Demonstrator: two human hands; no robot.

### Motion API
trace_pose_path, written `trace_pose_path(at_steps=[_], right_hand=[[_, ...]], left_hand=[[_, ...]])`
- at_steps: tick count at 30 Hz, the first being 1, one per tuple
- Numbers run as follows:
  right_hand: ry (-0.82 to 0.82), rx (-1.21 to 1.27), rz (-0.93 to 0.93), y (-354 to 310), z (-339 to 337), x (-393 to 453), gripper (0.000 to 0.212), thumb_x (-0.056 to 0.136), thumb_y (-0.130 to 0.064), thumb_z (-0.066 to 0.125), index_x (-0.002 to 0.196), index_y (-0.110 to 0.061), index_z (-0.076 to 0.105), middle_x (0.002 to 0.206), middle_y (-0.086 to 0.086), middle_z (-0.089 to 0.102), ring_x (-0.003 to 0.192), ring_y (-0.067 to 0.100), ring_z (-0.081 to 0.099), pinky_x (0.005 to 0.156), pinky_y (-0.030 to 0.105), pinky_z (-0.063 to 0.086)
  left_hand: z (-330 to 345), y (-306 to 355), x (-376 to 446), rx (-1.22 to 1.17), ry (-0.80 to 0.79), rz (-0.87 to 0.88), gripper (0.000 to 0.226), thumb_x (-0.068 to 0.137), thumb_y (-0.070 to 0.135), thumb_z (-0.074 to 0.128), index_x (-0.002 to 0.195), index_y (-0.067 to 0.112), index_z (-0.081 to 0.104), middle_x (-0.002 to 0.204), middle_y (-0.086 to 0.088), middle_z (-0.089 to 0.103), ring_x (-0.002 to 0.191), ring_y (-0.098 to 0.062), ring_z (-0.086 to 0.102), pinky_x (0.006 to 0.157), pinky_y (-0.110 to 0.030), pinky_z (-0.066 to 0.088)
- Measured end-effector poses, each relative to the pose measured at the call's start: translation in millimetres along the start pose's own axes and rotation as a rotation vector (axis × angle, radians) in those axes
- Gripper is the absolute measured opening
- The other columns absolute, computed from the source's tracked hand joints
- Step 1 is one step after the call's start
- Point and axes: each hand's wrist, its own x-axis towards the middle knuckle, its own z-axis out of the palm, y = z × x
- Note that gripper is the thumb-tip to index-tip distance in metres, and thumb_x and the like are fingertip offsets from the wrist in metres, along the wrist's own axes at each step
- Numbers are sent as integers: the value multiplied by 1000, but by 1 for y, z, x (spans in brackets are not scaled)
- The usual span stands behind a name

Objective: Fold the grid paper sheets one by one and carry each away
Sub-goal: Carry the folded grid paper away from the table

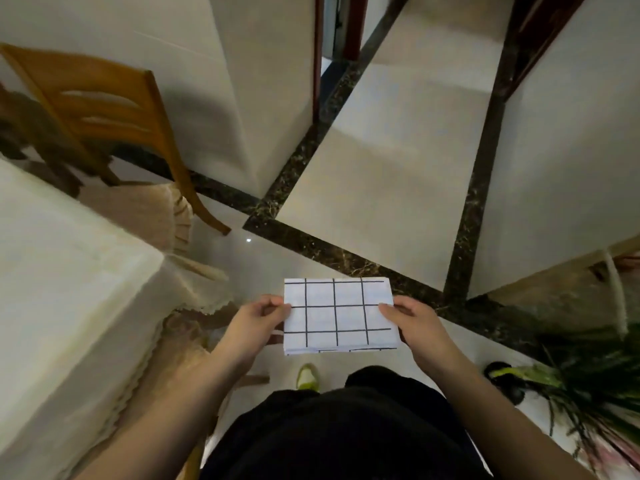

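A folded white sheet with a black hand-drawn grid (pixel 337 315) is held flat in front of my body, above the tiled floor. My left hand (pixel 258 318) pinches its left edge between thumb and fingers. My right hand (pixel 410 318) pinches its right edge the same way. The lower edge of the folded grid paper shows layered paper, with a second grid line peeking out. No other sheets are in view.
A table under a cream cloth (pixel 59 271) fills the left side, with a wooden chair (pixel 114 109) behind it. A white wall corner (pixel 256 98) stands ahead, and a tiled hallway (pixel 398 150) with dark borders runs beyond. A green plant (pixel 588 382) sits at lower right.
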Motion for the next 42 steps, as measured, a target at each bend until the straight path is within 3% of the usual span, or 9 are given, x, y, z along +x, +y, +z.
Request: trace_pose_path(at_steps=[4,10,16,22,26,29,32,37,42], right_hand=[[-52,-39,-25,-34,4,39,15,91,-20,64,106,-17,68,98,2,73,89,16,70,79,30,57],[-115,-87,-67,-85,20,120,17,91,-23,65,106,-17,69,101,4,73,91,21,69,85,40,56],[-325,-203,-118,-148,45,194,15,91,-24,65,104,-19,69,98,2,74,90,22,71,86,46,56],[-544,-278,-133,-191,98,231,10,93,-17,62,99,-22,68,93,-1,75,83,14,72,75,33,59],[-653,-341,-132,-205,147,242,9,92,-15,62,96,-21,67,94,-1,74,86,15,71,73,30,58],[-733,-378,-118,-213,188,247,10,92,-11,62,98,-17,68,94,-1,75,83,13,72,66,23,56],[-787,-427,-121,-220,234,253,11,92,-8,62,98,-16,67,94,2,75,81,13,72,62,20,55],[-874,-540,-140,-232,318,256,9,92,-12,63,98,-18,66,95,2,74,85,16,72,68,25,57],[-951,-664,-187,-243,392,252,13,92,-16,64,104,-13,66,93,4,75,82,17,73,70,30,58]], left_hand=[[-2,23,26,-28,60,13,15,94,22,58,100,10,65,87,-2,73,77,-15,71,62,-25,56],[-5,59,70,-116,141,-29,10,92,16,60,101,11,63,93,-5,72,78,-14,71,64,-26,57],[-14,90,107,-212,376,-46,13,91,20,63,103,15,65,96,-5,73,85,-18,71,71,-33,58],[-42,93,122,-388,614,-49,12,91,18,63,101,13,68,94,-7,74,88,-23,71,74,-36,57],[-72,83,125,-465,731,-74,11,91,18,63,100,13,69,96,-10,74,94,-32,68,85,-49,54],[-98,74,125,-529,803,-88,11,92,15,62,99,9,68,94,-11,73,82,-24,70,71,-37,57],[-125,64,127,-598,854,-90,8,93,11,59,97,7,66,78,-3,67,56,-6,60,49,-18,45],[-174,43,128,-695,911,-133,9,93,16,59,97,14,67,89,-7,73,75,-18,68,61,-27,51],[-211,28,123,-768,961,-164,9,93,14,58,97,8,64,76,-3,69,62,-15,63,53,-26,48]])
